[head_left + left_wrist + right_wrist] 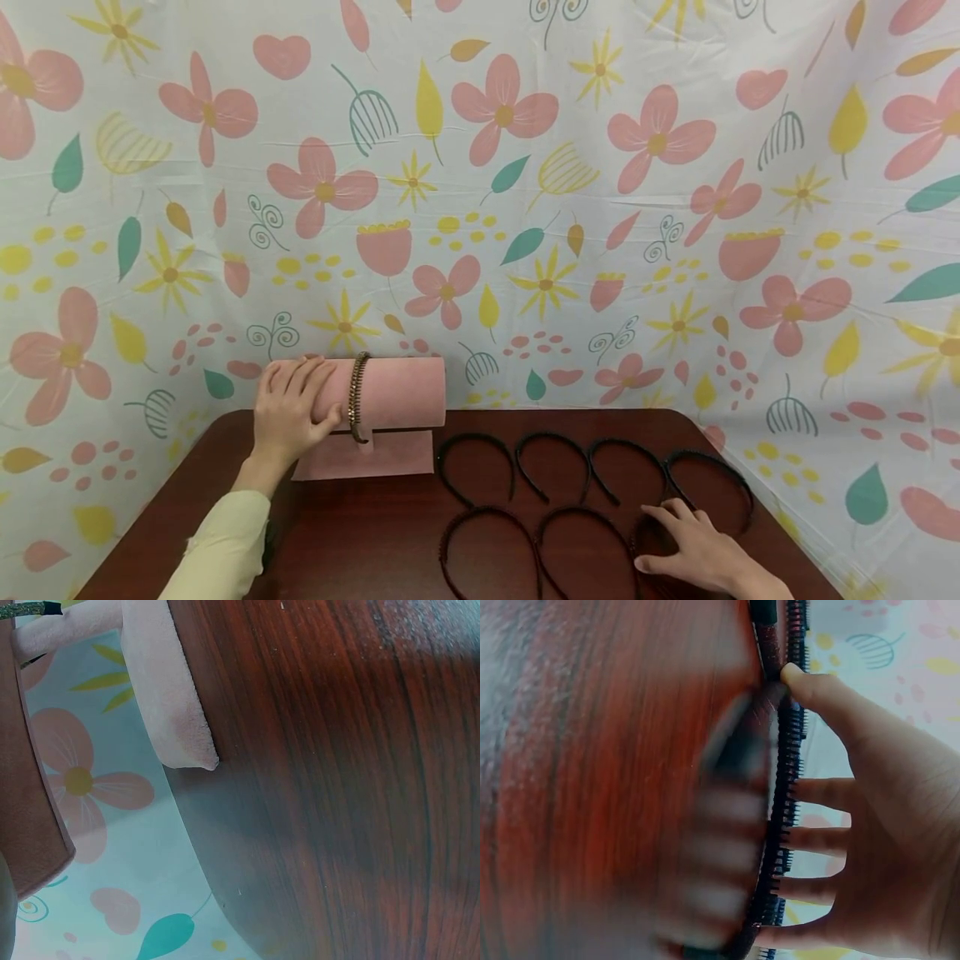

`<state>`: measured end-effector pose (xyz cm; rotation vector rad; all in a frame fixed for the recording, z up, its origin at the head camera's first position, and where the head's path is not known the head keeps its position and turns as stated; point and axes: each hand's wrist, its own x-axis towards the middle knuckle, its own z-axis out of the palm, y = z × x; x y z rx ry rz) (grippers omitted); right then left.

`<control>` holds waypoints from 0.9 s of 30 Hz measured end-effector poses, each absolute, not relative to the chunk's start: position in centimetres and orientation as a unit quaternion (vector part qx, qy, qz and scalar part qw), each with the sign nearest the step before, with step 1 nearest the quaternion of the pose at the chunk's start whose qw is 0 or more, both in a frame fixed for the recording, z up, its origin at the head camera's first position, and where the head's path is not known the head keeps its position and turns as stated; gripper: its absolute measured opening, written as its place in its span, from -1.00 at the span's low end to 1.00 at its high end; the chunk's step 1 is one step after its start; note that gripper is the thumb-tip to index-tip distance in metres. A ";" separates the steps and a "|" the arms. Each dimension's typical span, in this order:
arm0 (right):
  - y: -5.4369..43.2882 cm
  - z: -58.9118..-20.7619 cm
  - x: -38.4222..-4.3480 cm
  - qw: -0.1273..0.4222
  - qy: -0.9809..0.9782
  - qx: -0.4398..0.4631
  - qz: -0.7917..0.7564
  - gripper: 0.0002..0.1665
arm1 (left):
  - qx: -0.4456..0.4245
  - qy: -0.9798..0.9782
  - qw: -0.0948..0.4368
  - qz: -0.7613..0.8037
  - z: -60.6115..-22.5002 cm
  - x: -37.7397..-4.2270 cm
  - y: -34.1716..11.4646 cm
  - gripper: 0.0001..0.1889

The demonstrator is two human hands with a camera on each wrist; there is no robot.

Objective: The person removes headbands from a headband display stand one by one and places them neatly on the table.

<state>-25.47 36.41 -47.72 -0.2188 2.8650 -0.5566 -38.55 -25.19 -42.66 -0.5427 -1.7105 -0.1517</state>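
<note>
A padded pink display stand stands at the table's back left, its roll lying sideways above a flat base. My left hand holds the roll's left end, fingers over the top and thumb in front. Beside the thumb, a beaded gold-brown headband hangs around the roll. At the front right, my right hand touches a dark, toothed headband. In the right wrist view its fingers are spread along the band, the thumb at the band's upper part; the fingertips are hidden behind it.
Several more black headbands lie in two rows on the dark wooden table, among them one at the back and one at the front. A flower-printed cloth hangs behind the table and along both sides.
</note>
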 end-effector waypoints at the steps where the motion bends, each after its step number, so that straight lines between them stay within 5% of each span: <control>1: 36.4 -47.7 -25.5 0.109 0.973 -0.074 -0.191 -0.06 | -0.236 -0.744 0.622 -0.066 -42.6 -38.5 -25.2 -0.35; 13: 35.7 -47.2 -25.7 0.089 0.973 -0.069 -0.203 -0.13 | -0.236 -0.747 0.618 -0.066 -42.7 -38.5 -25.3 -0.36; 23: 32.3 -46.0 -26.3 -0.118 0.969 -0.135 -0.171 -0.36 | -0.235 -0.747 0.618 -0.068 -42.8 -38.5 -25.2 -0.36; 27: 30.8 -45.3 -26.9 -0.160 0.956 -0.161 -0.186 -0.42 | -0.234 -0.747 0.619 -0.067 -42.7 -38.6 -25.2 -0.36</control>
